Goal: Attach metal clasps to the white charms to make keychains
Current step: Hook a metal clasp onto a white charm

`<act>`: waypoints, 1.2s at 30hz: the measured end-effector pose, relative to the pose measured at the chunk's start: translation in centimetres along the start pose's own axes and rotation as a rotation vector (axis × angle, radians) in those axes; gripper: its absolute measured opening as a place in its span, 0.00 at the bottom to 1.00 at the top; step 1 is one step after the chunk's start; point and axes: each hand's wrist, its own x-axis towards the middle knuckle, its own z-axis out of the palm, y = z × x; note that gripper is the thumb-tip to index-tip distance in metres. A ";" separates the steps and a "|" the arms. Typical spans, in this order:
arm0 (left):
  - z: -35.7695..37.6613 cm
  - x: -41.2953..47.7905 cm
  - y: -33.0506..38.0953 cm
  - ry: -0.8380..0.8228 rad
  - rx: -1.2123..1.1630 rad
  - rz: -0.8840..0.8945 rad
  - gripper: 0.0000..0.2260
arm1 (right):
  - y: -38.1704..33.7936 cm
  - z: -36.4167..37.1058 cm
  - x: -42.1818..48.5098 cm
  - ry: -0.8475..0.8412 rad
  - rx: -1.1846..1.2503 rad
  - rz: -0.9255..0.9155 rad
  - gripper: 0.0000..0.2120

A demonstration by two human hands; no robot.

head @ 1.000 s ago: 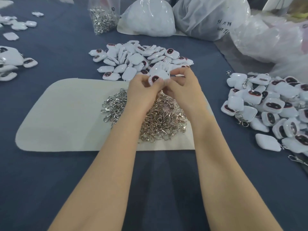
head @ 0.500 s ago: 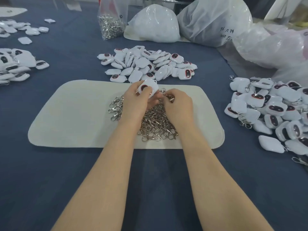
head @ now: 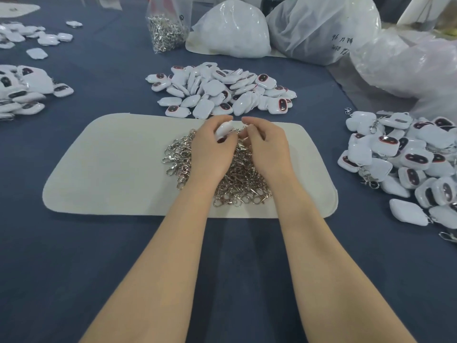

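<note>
— What are the fingers doing?
— On the left hand (head: 212, 154), the fingers (head: 218, 121) curl over a charm (head: 223, 129), with the thumb pressed to its near side. On the right hand (head: 268, 147), the fingers (head: 254, 123) are bent in tight, tips pinching a clasp (head: 238, 131) at the charm's right end. The clasp is tiny and mostly hidden, so I cannot tell whether it is hooked on.

— So where is the charm?
— In the left hand, over the far part of the clasp pile (head: 237, 181).

— And that pile?
— It is loose silver clasps on a cream mat (head: 111, 169), and both wrists cross over it. The mat lies mid-desk, its long edges parallel to the near edge of the desk (head: 74, 256), which is dark blue.

— Where are the other charms?
— A charm pile (head: 222, 87) sits just past the mat's far edge. The charms are white, and some show a dark oval ringed in red. At the desk's right edge is a right heap (head: 408, 157), where several charms have clasps on them. At the left edge is a left heap (head: 22, 92), with strays (head: 47, 39) toward the far left corner.

— What is along the far edge?
— A clear bag (head: 167, 33) of clasps stands upright. To its right are white sacks (head: 232, 33), one with handwriting I cannot read.
</note>
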 end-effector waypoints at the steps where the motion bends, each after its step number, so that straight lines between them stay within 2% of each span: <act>1: 0.1 0.0 0.0 0.001 0.005 0.012 0.11 | 0.0 0.1 0.0 -0.010 -0.012 -0.012 0.13; 7: 0.0 -0.1 0.2 -0.001 -0.015 0.027 0.05 | 0.2 0.3 -0.3 0.009 -0.011 -0.074 0.06; 12: -0.2 -0.3 0.3 0.073 0.127 0.124 0.05 | 0.1 0.6 -0.4 -0.043 -0.058 -0.134 0.03; 24: -0.2 0.0 0.4 0.110 0.025 0.056 0.05 | 0.2 0.6 -0.5 -0.083 -0.126 -0.172 0.04; 29: -0.3 0.1 0.5 0.129 -0.064 -0.010 0.05 | 0.4 0.5 -0.3 0.039 -0.174 -0.170 0.07; 34: -0.3 0.1 0.4 0.084 -0.006 0.022 0.04 | 0.1 0.6 -0.4 -0.005 -0.066 -0.167 0.04; 36: -0.3 0.1 0.4 0.081 0.011 0.040 0.04 | 0.0 0.7 -0.5 -0.028 -0.024 -0.148 0.07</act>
